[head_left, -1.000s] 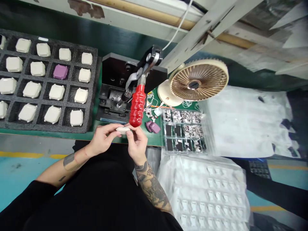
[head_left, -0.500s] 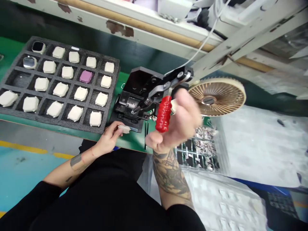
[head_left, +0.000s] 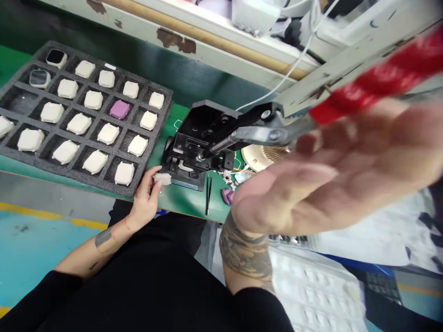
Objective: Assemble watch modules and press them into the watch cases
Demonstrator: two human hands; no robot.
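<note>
On the green tabletop, the left hand pinches a small, rounded cream plastic casing at the front edge of a black metal press. Raised close to the camera and blurred, the right hand lies palm-open under the ribbed, glossy red lever handle, fingers not wrapped around it. Left of the press, a black foam grid tray holds squarish cream casings and one purple.

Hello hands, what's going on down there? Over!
Left hand pinching a cream case beside the black press. Right hand up against the red lever handle, blurred. Nothing between case and press.
</note>
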